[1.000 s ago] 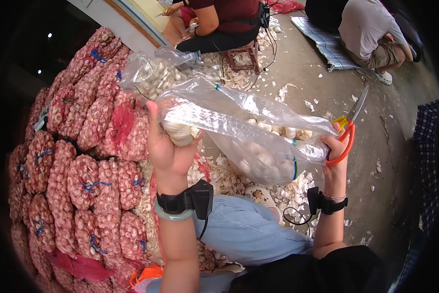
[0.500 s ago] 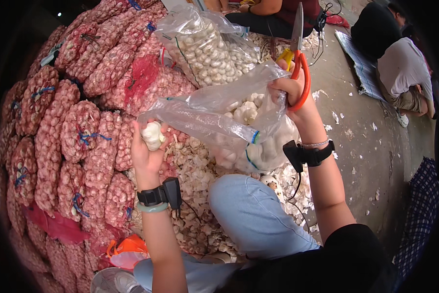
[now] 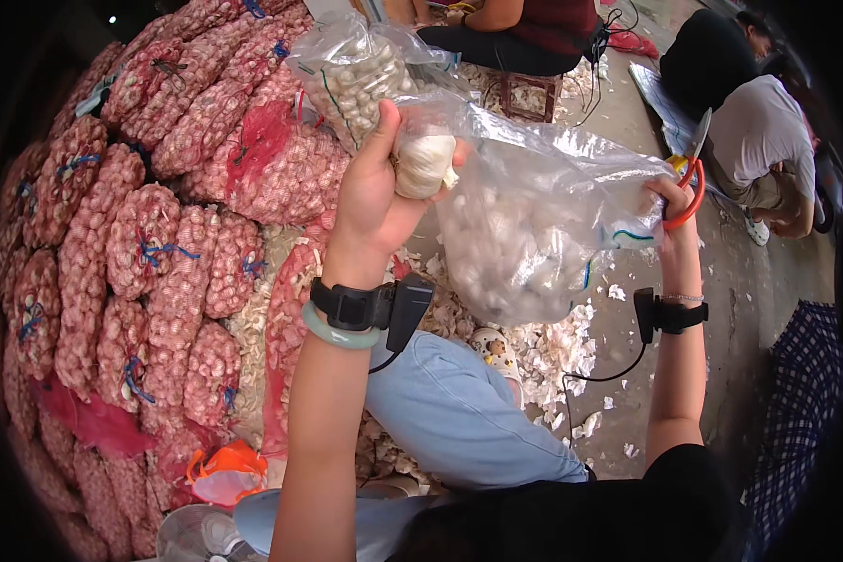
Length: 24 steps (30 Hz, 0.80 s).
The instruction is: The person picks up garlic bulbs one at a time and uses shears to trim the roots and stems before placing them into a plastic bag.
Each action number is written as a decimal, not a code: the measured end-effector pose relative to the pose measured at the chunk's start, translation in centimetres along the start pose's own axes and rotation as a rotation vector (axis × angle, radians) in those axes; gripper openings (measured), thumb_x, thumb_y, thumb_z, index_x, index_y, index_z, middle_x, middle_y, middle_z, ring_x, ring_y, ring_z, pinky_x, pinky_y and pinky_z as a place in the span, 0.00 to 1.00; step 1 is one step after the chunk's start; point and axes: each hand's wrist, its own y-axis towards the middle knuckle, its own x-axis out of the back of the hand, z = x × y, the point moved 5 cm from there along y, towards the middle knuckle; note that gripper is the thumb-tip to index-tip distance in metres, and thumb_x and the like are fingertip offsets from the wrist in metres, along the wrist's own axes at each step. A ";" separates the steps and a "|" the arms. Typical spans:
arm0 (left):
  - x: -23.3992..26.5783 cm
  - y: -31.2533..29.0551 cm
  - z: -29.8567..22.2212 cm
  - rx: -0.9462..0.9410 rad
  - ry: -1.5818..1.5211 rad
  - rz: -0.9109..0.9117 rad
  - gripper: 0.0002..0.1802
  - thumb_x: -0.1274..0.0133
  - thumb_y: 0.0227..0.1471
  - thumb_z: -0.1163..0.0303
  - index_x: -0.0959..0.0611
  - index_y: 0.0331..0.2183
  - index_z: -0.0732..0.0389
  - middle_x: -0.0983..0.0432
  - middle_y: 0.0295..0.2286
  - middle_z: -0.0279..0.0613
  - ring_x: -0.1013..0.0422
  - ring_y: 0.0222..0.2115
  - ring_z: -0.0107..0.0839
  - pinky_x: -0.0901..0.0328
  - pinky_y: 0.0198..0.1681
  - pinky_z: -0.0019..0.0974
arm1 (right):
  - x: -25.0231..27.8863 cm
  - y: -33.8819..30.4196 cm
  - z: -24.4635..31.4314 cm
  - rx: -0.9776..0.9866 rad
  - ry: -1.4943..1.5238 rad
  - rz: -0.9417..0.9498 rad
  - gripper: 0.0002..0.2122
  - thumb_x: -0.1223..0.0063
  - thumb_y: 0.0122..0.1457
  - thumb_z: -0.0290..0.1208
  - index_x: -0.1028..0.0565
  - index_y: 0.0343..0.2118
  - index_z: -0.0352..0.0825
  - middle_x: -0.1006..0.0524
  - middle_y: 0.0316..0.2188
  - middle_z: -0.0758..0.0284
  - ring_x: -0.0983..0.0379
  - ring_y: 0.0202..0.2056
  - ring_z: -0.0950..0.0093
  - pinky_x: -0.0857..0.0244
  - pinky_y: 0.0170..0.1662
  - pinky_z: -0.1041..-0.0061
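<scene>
A whole garlic bulb (image 3: pixel 425 167) is held in the left hand (image 3: pixel 376 187), the thumb raised along its left side and the fingers wrapped behind it. The bulb is at the far left end of a clear plastic bag (image 3: pixel 520 248), whose film partly overlaps it; whether the bag's edge is also pinched by that hand cannot be told. White bulbs are seen through the film. At its right end the bag is gripped by the right hand (image 3: pixel 671 199), in which orange-handled scissors (image 3: pixel 686 204) are held too, blades pointing far.

The step in hand is judged to be the handling of one bulb while the bag is kept stretched between the hands. For the next move, a steady bag edge and scissor blades kept clear of the film seem to be called for.

Beneath, pale peelings (image 3: pixel 562 351) are strewn over the floor (image 3: pixel 726 375). To the left, red mesh sacks (image 3: pixel 173 253) are piled; beyond the bulb, another filled bag (image 3: pixel 358 84) is placed against them.
</scene>
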 end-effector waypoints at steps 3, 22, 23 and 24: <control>0.5 -1.2 -0.7 -0.049 -0.111 -0.119 0.23 0.61 0.57 0.47 0.26 0.37 0.58 0.25 0.30 0.40 0.26 0.30 0.32 0.34 0.26 0.32 | -2.4 -1.6 -2.8 0.038 0.004 -0.011 0.16 0.51 0.38 0.14 0.35 0.34 0.32 0.35 0.20 0.73 0.38 0.18 0.82 0.45 0.21 0.83; 7.8 -8.5 -3.9 -0.187 -0.105 -0.259 0.25 0.65 0.58 0.47 0.29 0.41 0.59 0.28 0.31 0.41 0.33 0.31 0.30 0.43 0.21 0.28 | -9.2 -0.6 -2.0 0.021 0.113 0.276 0.13 0.53 0.40 0.12 0.38 0.28 0.35 0.35 0.19 0.72 0.38 0.16 0.81 0.46 0.18 0.83; 8.0 -9.1 -4.0 -0.204 -0.156 -0.284 0.25 0.66 0.59 0.48 0.29 0.41 0.60 0.28 0.31 0.41 0.33 0.30 0.30 0.43 0.22 0.28 | -10.0 -0.9 -1.9 0.051 0.068 0.257 0.12 0.54 0.40 0.12 0.38 0.28 0.34 0.35 0.19 0.71 0.38 0.16 0.81 0.46 0.18 0.83; 8.0 -9.4 -3.9 -0.206 -0.160 -0.284 0.25 0.66 0.59 0.48 0.29 0.41 0.60 0.28 0.31 0.41 0.33 0.30 0.30 0.43 0.22 0.28 | -9.9 -0.8 -2.1 0.051 0.063 0.259 0.12 0.54 0.40 0.12 0.38 0.28 0.34 0.35 0.19 0.71 0.38 0.16 0.81 0.46 0.18 0.83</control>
